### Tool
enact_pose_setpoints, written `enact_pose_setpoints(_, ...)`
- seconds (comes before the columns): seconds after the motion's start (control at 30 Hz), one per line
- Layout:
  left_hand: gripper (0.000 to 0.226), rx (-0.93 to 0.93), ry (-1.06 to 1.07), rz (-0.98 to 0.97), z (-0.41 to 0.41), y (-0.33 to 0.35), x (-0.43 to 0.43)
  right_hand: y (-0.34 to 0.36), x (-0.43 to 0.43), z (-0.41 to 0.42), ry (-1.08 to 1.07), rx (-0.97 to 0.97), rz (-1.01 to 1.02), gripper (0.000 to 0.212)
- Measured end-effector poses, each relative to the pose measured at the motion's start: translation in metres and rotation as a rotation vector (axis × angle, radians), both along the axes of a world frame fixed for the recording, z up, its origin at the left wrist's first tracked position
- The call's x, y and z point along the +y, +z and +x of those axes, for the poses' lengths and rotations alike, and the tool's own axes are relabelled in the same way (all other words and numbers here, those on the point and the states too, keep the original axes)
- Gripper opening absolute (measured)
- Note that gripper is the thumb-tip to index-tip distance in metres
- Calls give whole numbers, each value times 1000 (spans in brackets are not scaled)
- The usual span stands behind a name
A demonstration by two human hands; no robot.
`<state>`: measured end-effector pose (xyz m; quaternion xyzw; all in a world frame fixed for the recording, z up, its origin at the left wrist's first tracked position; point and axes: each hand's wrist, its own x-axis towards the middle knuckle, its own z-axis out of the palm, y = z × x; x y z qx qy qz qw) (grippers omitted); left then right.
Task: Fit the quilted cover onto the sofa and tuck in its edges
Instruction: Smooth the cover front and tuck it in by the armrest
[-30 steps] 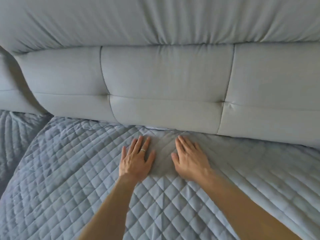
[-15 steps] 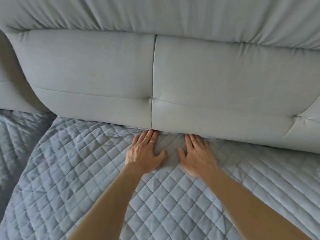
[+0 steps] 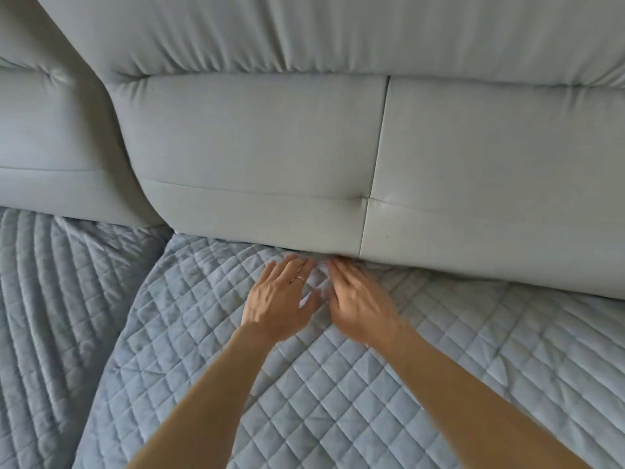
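A grey-blue quilted cover [image 3: 338,384] with diamond stitching lies over the sofa seat. Its back edge runs under the pale grey back cushion [image 3: 257,157]. My left hand [image 3: 280,299], with a ring on one finger, lies flat on the cover, fingers straight and pointing into the gap below the cushion. My right hand [image 3: 358,302] lies flat beside it, almost touching, and its fingertips reach the same gap. The right hand is slightly blurred. Both hands press the cover toward the crease, and the fingertips are partly hidden under the cushion's lower edge.
A second back cushion [image 3: 50,137] stands at the left, with another quilted seat section [image 3: 44,316] below it. A seam between the two seat sections runs down from the cushion corner. The upper backrest [image 3: 338,32] fills the top of the view.
Both hands have slid forward along the cover to the crease and moved closer together. The view has shifted right along the sofa.
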<state>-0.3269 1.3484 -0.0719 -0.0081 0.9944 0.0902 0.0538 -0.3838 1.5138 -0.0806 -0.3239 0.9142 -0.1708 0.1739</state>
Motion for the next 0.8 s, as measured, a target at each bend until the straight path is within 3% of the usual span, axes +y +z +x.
enact_pose_setpoints(0.07, 63, 1, 64, 3, 0, -5, -14, -5, -17, -3, -24, -22, 64, 60)
enact_pose_setpoints(0.2, 74, -260, 159, -14, 4, -18, -26, -11, -30, 5, -91, -111, 166, 66)
enact_pose_setpoints(0.33, 83, -367, 196, 12, -20, -27, -27, -16, -41, -3, -153, -123, 204, 66)
enact_pose_setpoints(0.47, 84, -374, 188, 9, -28, -31, -33, -16, -47, -4, -189, -35, 243, 66)
enact_pose_setpoints(0.57, 74, -379, 65, 65, -30, -20, -50, -1, -60, -9, -184, -41, 276, 66)
enact_pose_setpoints(0.63, 62, -225, -44, 0, -21, -11, -82, 6, -65, -5, -153, 33, 315, 60)
enact_pose_setpoints(0.7, 59, -207, 29, -12, -2, -8, -119, 8, -67, 8, -134, 52, 311, 61)
enact_pose_setpoints(0.8, 61, -331, 254, 8, 44, -16, -188, 3, -112, 40, -72, -60, 161, 61)
